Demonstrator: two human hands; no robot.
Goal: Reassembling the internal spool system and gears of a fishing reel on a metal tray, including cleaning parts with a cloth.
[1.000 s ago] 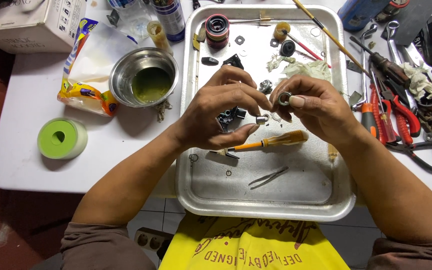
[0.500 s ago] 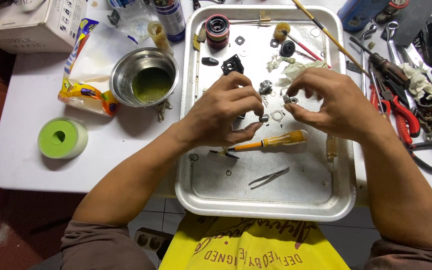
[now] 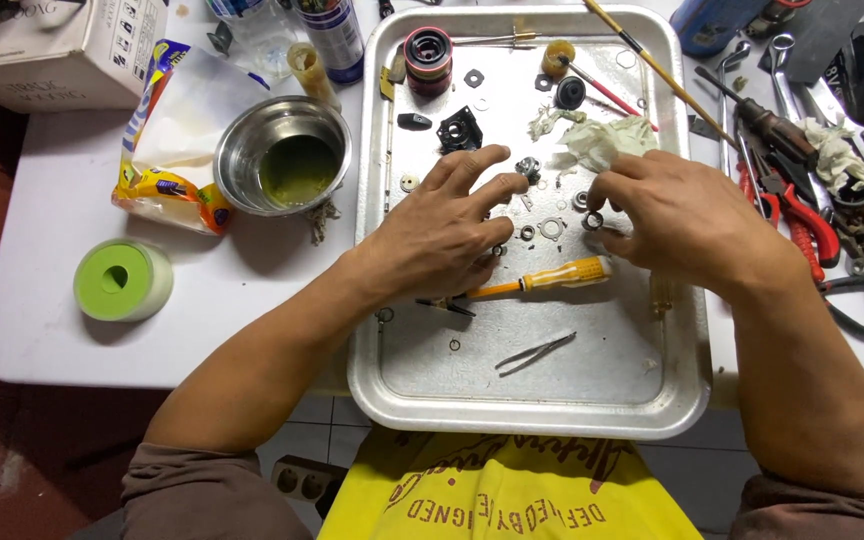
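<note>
My left hand [image 3: 442, 230] hovers over a metal tray [image 3: 382, 320] with its fingers spread and nothing in them. Its fingertips are close to a small grey gear part [image 3: 528, 168] and several loose washers [image 3: 552, 228]. My right hand [image 3: 687, 215] reaches in from the right and pinches a small metal ring [image 3: 592, 220] at its fingertips, just above the tray floor. A yellow-handled screwdriver [image 3: 557, 275] lies below both hands, its tip hidden under my left palm. Tweezers [image 3: 537, 350] lie nearer me.
The far end of the tray holds a red-black spool [image 3: 428, 50], a black bracket [image 3: 459, 130] and crumpled tissue [image 3: 602, 140]. Left of the tray are a steel bowl [image 3: 287, 155], a snack bag [image 3: 167, 175] and a green tape roll [image 3: 122, 280]. Pliers [image 3: 802, 215] and other tools crowd the right.
Both hands have dropped from working together above the tray and drawn apart. My left hand let go of the dark part and spread its fingers; my right lowered its ring toward the washers.
</note>
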